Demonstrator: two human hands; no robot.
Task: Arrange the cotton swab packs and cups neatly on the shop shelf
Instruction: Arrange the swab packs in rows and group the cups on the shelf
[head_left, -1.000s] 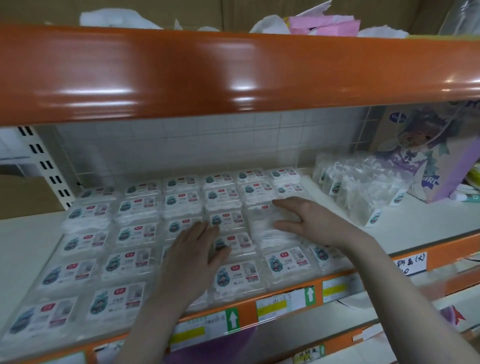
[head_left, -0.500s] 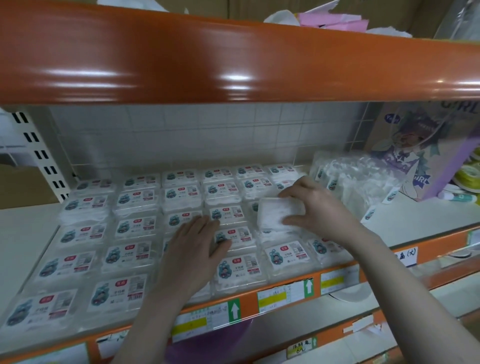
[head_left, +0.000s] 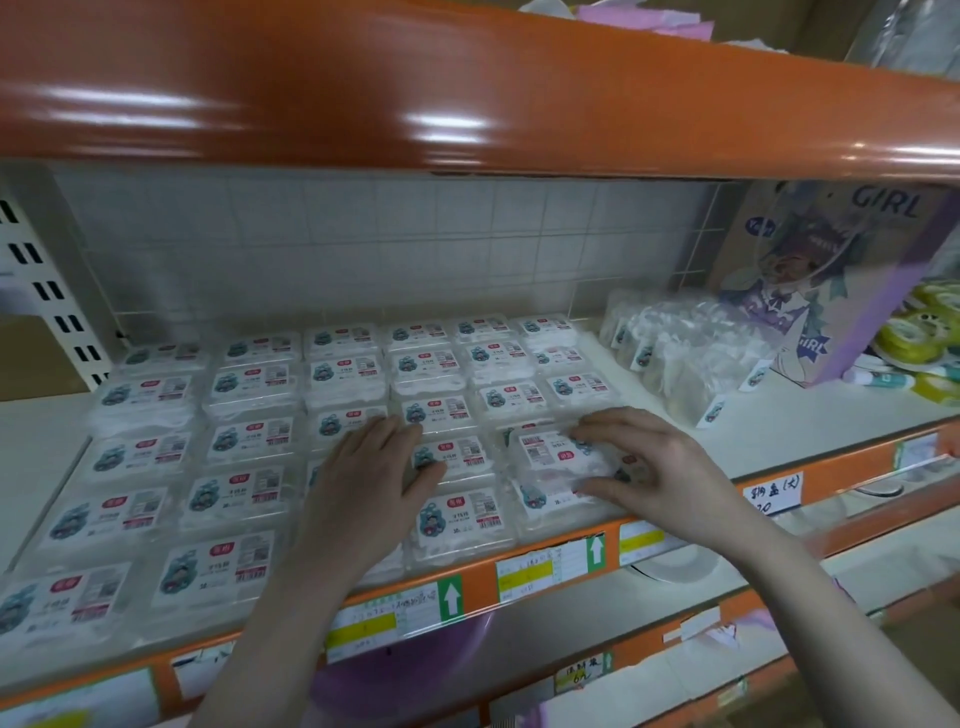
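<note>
Near the front right of the shelf (head_left: 810, 415), the right hand (head_left: 670, 467) pinches one cotton swab pack (head_left: 558, 460) between thumb and curled fingers, the pack lying askew on top of the packs below it, its label turned the other way round from its neighbours. The left hand (head_left: 363, 483) lies spread and flat on the rows of packs (head_left: 249, 441) just beside it, holding them down.

Set down crooked, this pack would probably ride up on its neighbours and spoil the row; a push sideways could nudge the slippery front packs over the orange front edge (head_left: 550, 571), which has no lip that I can see. Room is tight: packs touch on all sides, and the beam above (head_left: 467, 88) hangs low. To the right, the bagged cups (head_left: 685, 358) stand near, with bare shelf between.
</note>
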